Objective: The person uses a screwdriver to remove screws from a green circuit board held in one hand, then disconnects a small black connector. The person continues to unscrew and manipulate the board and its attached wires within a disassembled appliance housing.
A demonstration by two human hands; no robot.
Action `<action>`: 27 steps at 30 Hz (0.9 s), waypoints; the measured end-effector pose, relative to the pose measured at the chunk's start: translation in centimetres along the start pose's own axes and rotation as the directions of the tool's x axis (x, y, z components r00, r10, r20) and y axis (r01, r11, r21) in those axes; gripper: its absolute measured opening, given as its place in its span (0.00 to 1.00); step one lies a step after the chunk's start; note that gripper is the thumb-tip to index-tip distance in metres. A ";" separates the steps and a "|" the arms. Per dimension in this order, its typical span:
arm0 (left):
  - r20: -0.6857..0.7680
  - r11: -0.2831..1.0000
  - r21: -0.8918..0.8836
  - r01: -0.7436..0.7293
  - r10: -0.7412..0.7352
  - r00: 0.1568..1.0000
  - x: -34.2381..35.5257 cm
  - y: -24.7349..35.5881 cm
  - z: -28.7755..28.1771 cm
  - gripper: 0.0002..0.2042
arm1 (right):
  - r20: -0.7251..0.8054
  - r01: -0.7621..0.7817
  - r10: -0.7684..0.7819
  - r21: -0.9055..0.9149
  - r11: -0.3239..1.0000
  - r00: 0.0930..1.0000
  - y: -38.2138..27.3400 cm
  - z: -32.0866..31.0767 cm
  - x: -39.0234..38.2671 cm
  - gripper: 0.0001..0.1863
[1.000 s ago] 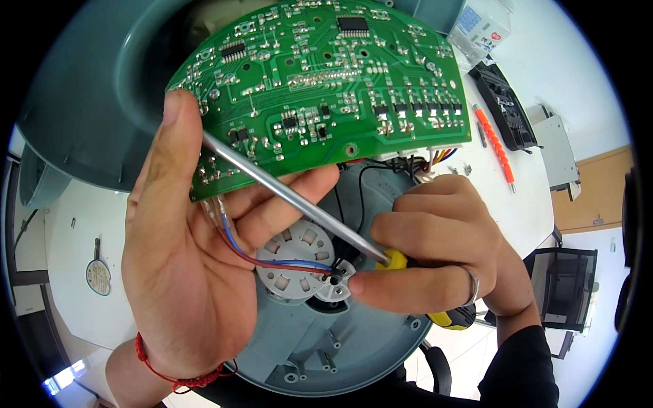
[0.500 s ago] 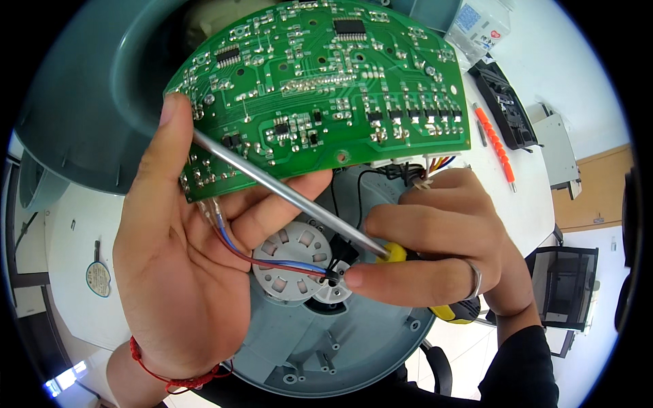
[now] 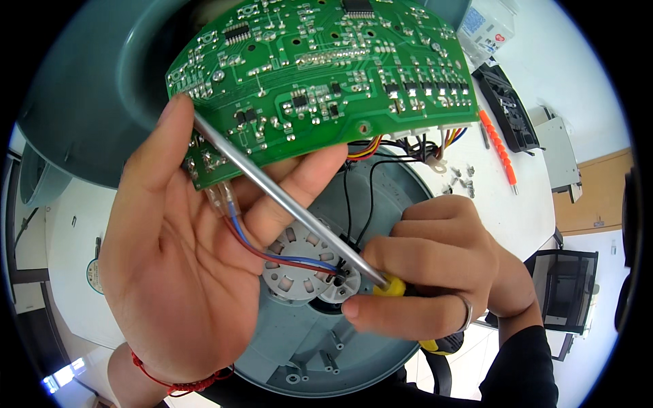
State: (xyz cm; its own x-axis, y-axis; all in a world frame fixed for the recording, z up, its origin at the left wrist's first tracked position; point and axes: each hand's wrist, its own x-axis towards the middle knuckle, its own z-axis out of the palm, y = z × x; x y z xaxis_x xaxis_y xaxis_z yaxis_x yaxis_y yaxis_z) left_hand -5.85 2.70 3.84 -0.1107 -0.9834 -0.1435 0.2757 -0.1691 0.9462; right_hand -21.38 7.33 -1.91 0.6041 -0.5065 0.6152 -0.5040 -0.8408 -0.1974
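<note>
My left hand (image 3: pixel 183 258) holds up a green circuit board (image 3: pixel 320 88), thumb at its left edge and fingers behind it. My right hand (image 3: pixel 435 272) is closed round the yellow-and-black handle of a screwdriver (image 3: pixel 292 204). The metal shaft slants up and left across the board's lower left corner; its tip is hidden near my left thumb. Red and blue wires (image 3: pixel 286 260) run from the board's lower left to a white round part (image 3: pixel 292 272) inside the grey-blue round housing (image 3: pixel 292 347). Bundled coloured wires (image 3: pixel 442 139) hang from connectors at the board's lower right.
A grey-blue curved shell (image 3: pixel 81 88) rises at the left. On the white table (image 3: pixel 524 224) lie loose screws (image 3: pixel 468 178), an orange flexible shaft (image 3: pixel 498 153) and a black tool case (image 3: pixel 507 109). A clear plastic bag (image 3: pixel 486 27) stands behind them.
The board has shifted slightly up and right. My right hand has moved down, away from the wires near the board, uncovering the loose screws.
</note>
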 end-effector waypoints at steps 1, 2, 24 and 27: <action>0.094 0.995 -0.098 0.033 -0.024 0.995 0.6 -0.3 -1.0 0.26 | 0.003 -0.003 0.003 -0.004 1.000 1.000 -0.1 -0.1 -0.2 0.18; 0.190 0.978 -0.193 0.075 -0.038 0.981 1.4 -0.7 -2.4 0.26 | 0.006 -0.006 0.006 -0.009 1.000 1.000 -0.2 -0.2 -0.3 0.18; 0.077 0.993 -0.120 0.002 0.007 0.997 1.1 -1.7 -1.9 0.27 | -0.037 -0.004 0.003 -0.026 1.000 0.999 0.5 0.5 -0.4 0.18; 0.139 0.997 -0.042 -0.060 0.065 0.988 1.1 -2.5 -3.1 0.27 | -0.027 -0.022 0.021 -0.028 0.999 0.999 0.5 0.5 -0.2 0.19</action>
State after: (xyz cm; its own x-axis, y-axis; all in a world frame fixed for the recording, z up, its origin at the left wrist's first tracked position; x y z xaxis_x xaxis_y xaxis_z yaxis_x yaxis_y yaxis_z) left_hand -3.71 1.79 0.41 -0.2245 -0.9737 -0.0394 0.3220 -0.1123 0.9400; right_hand -21.48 6.95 -2.51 0.5765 -0.5187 0.6314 -0.5343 -0.8239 -0.1890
